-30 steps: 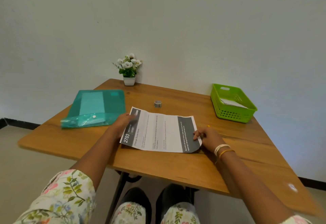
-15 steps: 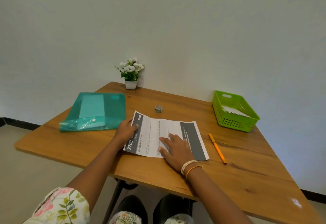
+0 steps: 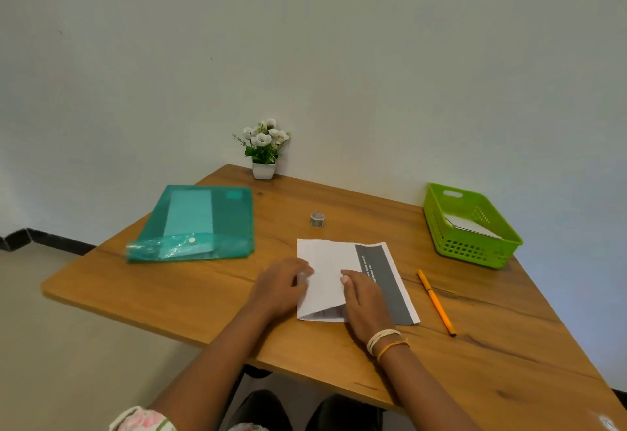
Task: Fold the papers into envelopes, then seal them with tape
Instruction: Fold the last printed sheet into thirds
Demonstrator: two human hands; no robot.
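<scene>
Wooden table (image 3: 492, 362), pale wall (image 3: 305, 40), beige floor (image 3: 68, 345)

White paper (image 3: 325, 271) with grey band, teal folder (image 3: 200, 223), green basket (image 3: 471, 247), orange pen (image 3: 436, 301).

floral short sleeve (image 3: 142, 419), white and orange wrist threads (image 3: 385, 342)
</scene>
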